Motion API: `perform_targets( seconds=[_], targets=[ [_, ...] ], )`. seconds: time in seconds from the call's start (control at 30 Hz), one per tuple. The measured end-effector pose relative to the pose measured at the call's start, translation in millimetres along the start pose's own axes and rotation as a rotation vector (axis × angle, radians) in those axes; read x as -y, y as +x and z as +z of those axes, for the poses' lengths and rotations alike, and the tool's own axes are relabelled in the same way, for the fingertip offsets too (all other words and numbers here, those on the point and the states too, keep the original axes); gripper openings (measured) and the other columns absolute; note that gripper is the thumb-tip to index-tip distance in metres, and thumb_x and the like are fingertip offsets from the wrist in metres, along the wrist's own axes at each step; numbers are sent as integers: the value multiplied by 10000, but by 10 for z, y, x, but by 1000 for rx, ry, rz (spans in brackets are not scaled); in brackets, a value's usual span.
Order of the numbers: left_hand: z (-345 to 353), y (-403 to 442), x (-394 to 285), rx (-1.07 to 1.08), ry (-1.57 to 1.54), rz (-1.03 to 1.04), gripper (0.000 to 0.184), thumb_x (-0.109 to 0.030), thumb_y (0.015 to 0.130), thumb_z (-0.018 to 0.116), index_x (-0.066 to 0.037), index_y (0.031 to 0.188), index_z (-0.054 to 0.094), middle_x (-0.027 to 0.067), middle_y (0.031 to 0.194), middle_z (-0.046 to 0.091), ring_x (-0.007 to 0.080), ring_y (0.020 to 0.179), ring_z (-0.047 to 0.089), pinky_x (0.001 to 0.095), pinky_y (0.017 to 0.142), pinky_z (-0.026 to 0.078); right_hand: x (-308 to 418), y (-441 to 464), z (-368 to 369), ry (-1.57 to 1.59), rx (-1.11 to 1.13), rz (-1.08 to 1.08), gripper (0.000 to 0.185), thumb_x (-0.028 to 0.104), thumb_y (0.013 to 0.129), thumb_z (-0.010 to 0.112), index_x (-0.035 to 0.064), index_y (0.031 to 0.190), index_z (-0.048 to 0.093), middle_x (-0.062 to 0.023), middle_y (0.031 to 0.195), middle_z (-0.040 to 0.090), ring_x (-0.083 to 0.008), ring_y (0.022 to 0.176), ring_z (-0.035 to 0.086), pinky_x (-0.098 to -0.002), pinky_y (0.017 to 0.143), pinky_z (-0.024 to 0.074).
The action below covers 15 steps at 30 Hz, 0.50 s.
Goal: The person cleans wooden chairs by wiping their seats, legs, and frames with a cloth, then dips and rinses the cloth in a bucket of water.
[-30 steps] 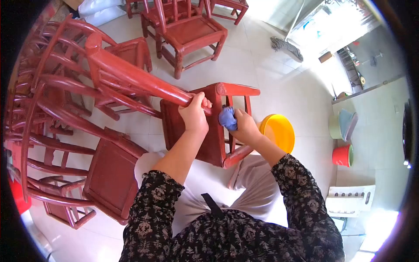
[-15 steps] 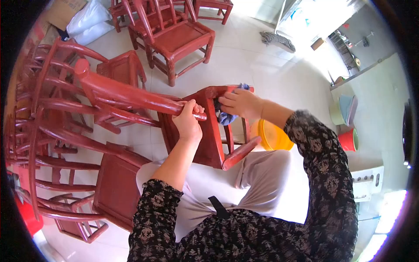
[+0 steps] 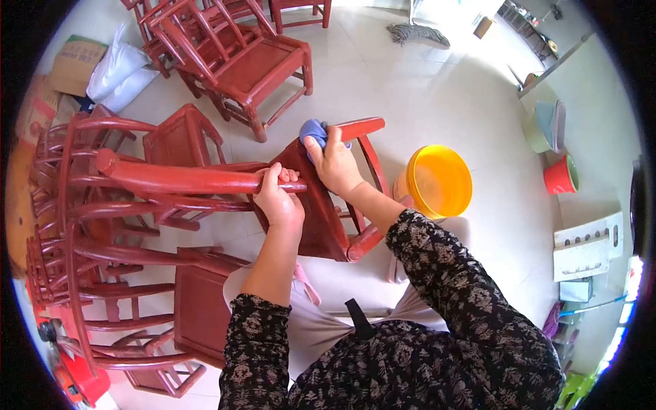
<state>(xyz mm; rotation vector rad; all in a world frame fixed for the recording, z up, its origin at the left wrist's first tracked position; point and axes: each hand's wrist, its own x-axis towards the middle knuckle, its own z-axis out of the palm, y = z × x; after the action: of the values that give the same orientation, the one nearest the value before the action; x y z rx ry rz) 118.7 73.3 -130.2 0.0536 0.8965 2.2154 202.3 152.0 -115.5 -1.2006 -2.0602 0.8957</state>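
A red wooden chair (image 3: 301,222) lies tipped in front of my knees, its legs pointing right. My left hand (image 3: 280,201) is wrapped around a bar of its backrest, close to the seat. My right hand (image 3: 336,162) presses a blue cloth (image 3: 313,132) against the far corner of the seat frame, where a leg joins. Part of the cloth is hidden under my fingers. Just right of the chair legs stands a yellow bucket (image 3: 441,181).
More red chairs crowd the left side, one with its seat (image 3: 201,297) near my left arm. Another chair (image 3: 256,65) stands farther off. A mop head (image 3: 418,34) rests on the floor at the back. Along the right wall are a red bucket (image 3: 560,175) and a white rack (image 3: 581,256).
My right hand has moved the cloth left along the seat edge to the corner. The chair has turned slightly, and the view has shifted so the yellow bucket shows more fully.
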Motion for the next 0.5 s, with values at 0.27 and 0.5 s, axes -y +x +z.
perform_targets(
  seconds=[0.27, 0.5],
  targets=[
    [0, 15, 14, 4, 49, 25, 155, -84, 784, 552, -92, 692, 428, 13, 618, 423, 155, 603, 430, 354, 700, 417, -30, -96, -449, -269, 356, 121, 397, 353, 882, 457, -28, 992, 480, -252, 828, 613, -408, 794, 599, -485, 720, 461],
    [20, -3, -1, 32, 64, 13, 176, -105, 782, 548, -96, 657, 426, 10, 616, 420, 157, 610, 431, 348, 723, 402, -69, 41, -384, -185, 43, 47, 452, 303, 848, 530, 23, 1173, 389, -253, 802, 609, -396, 741, 604, -468, 643, 471]
  ],
)
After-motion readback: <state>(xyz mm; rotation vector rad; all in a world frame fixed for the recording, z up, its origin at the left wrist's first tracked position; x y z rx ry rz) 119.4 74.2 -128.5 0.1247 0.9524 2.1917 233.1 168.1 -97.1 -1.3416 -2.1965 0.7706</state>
